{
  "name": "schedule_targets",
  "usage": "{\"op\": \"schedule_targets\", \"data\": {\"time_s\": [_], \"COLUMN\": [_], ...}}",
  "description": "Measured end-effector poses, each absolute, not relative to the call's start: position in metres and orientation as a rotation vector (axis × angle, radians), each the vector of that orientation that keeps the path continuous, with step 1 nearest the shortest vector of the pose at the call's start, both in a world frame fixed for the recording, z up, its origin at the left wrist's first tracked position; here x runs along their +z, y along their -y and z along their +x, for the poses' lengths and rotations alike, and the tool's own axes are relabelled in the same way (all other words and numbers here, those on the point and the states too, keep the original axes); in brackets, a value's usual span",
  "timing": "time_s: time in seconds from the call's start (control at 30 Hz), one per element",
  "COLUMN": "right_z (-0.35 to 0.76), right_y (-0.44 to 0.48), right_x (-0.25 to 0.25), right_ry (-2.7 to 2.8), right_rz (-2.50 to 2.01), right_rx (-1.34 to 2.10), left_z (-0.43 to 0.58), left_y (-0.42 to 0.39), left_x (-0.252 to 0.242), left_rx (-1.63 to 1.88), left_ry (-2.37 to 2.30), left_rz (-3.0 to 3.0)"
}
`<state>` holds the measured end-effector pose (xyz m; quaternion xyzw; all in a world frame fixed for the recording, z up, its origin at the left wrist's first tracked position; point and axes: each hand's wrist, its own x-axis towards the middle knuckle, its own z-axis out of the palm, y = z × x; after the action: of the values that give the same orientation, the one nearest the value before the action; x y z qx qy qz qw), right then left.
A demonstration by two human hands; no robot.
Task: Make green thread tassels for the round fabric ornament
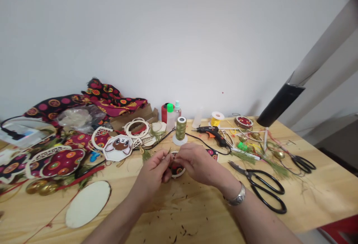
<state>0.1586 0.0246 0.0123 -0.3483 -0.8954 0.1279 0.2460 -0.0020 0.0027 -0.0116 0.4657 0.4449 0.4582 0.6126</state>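
Note:
My left hand and my right hand meet over the middle of the table, fingers pinched close together. Whatever sits between the fingertips is too small or hidden to make out. Just below and behind them is a round ornament with a pale openwork rim and dark patterned fabric, partly covered by the fingers. Beyond the hands stands a spool of olive-green thread. A piece of patterned fabric shows behind my right hand, and a green tassel lies beside my left.
Black-handled scissors lie to the right, with a glue gun and smaller scissors farther back. An oval white board is at the left front. Fabric ornaments crowd the left side. Dark scraps dot the front.

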Motion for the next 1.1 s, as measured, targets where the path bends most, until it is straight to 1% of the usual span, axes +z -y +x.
{"op": "schedule_targets", "data": {"time_s": [0.57, 0.83, 1.1], "right_z": [0.1582, 0.1575, 0.1585], "right_y": [-0.0247, -0.0259, -0.0257], "right_x": [0.0078, 0.0104, 0.0074], "right_ry": [2.465, 2.527, 2.517], "right_rz": [-0.967, -0.946, -0.941], "right_rx": [0.258, 0.213, 0.166], "left_z": [0.0003, -0.0023, 0.0002], "left_y": [-0.0011, -0.0022, -0.0013], "left_x": [-0.0075, -0.0082, -0.0072], "left_rx": [1.07, 1.016, 0.994], "left_ry": [-1.145, -1.086, -1.172], "left_rz": [1.119, 0.951, 1.04]}}
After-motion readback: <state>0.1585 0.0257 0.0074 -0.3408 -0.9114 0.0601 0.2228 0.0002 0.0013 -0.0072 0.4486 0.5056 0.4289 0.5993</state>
